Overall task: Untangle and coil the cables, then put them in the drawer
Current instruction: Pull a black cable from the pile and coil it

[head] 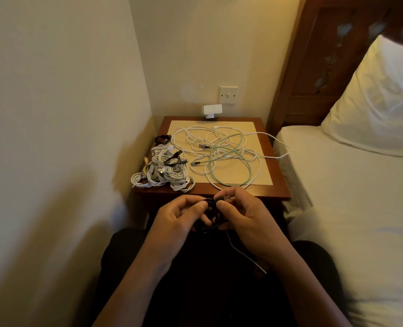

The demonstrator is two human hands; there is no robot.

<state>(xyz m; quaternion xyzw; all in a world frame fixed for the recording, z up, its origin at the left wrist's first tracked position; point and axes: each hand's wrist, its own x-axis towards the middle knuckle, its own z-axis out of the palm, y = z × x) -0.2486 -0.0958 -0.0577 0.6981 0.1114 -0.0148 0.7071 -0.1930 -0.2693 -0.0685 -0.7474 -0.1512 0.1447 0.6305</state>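
Observation:
My left hand [179, 218] and my right hand [243, 213] both hold a small coiled black cable [209, 215] just in front of the bedside table's near edge. The right fingers pinch its plug end [226, 198]. On the wooden bedside table [278, 185] lies a loose tangle of white cables [195, 138] with a mint green cable [231, 149] woven through it. A heap of coiled white cables [165, 173] sits at the table's left front, with a black coil [172, 160] on top. Another small black coil [162, 138] lies at the left rear. No drawer is visible.
A white device [212, 111] stands at the table's back edge under a wall switch [228, 94]. The bed with a pillow [372, 102] runs along the right; one white cable [280, 147] hangs off toward it. A thin white cable [245, 256] lies across my lap. A wall closes the left.

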